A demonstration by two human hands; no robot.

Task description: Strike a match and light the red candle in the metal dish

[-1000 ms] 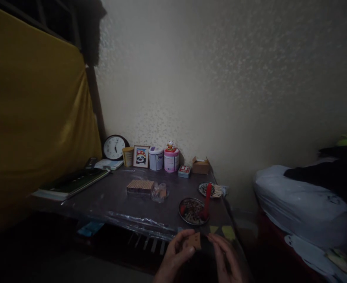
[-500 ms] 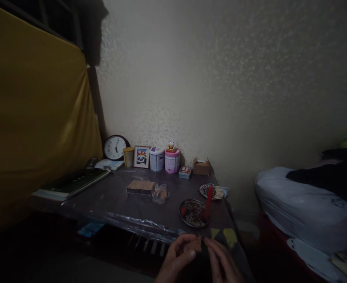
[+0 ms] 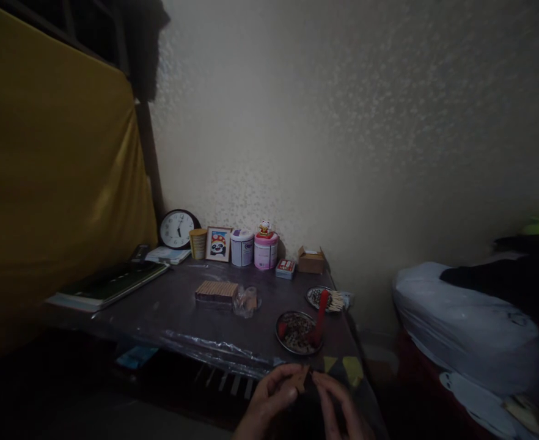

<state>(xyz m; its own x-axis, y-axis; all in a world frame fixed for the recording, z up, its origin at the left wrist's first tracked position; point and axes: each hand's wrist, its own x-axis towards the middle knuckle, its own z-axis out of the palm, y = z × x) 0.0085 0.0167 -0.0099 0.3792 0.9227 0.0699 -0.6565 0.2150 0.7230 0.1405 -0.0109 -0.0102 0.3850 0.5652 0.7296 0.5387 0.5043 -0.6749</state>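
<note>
I see both hands at the bottom edge of the head view, just off the near right corner of the bench (image 3: 182,315). My left hand (image 3: 269,400) and right hand (image 3: 331,406) meet around a small brown card piece (image 3: 302,380). The left fingers (image 3: 284,377) are curled and pinch the piece from its left side; the right fingers (image 3: 319,384) touch its right side. Whether the right fingers grip or only touch it, I cannot tell in this dim light.

The card piece is in the air between the two hands, in front of the bench edge, not on the bench.

Nearest on the bench, at the near right corner, is a round metal dish (image 3: 297,333) with a red-handled tool (image 3: 319,315) standing in it. A second dish (image 3: 324,298) lies behind it at the right edge. Mid-bench lies a stack of brown pieces (image 3: 216,290) beside a clear plastic wrapper (image 3: 246,300). Along the rear edge stand a clock (image 3: 176,229), a framed picture (image 3: 218,244), two tins (image 3: 253,248) and a small carton (image 3: 310,260).
</note>
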